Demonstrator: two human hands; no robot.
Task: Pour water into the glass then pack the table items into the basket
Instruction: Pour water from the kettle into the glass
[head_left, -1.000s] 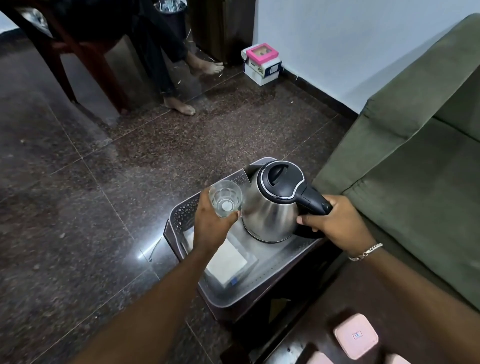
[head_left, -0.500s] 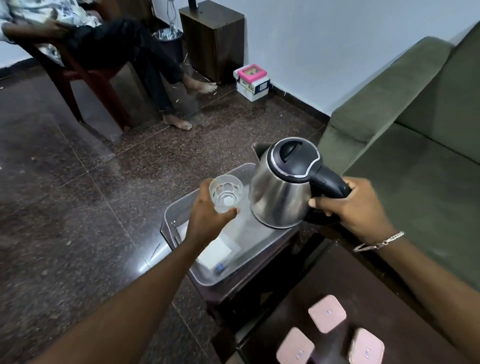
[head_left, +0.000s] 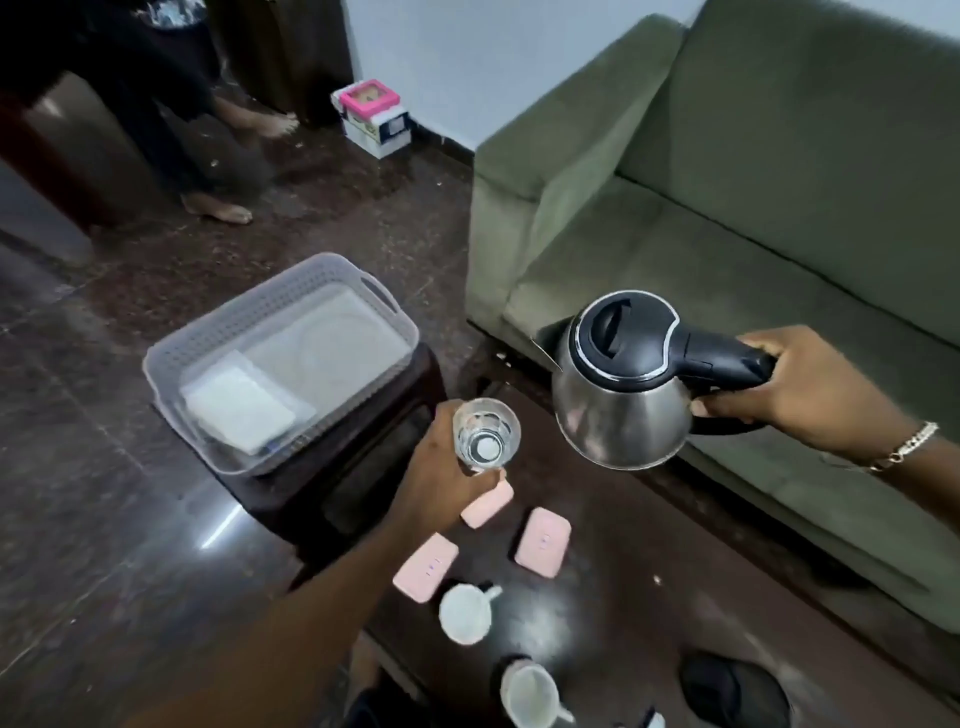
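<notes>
My left hand (head_left: 441, 478) grips the glass (head_left: 486, 435) above the table; my right hand (head_left: 800, 387) holds the electric kettle (head_left: 623, 384) just right of it. I should bring the spout over the rim and tilt slowly.

1. I have only one view: a wide-angle camera worn on the person's head, looking forward and steeply down.
2. It looks almost straight down onto the dark table (head_left: 613, 587) at the bottom of frame and the basket (head_left: 218, 332) further out, left of centre.
3. Both forearms reach in from the bottom corners, so the left hand (head_left: 441, 483) and right hand (head_left: 800, 384) sit close to the lens.
4. Further off, the view takes in the sofa (head_left: 727, 182) on the right and the floor (head_left: 78, 467) on the left.
5. The edges bend and blur; lines near the border curve.
</notes>
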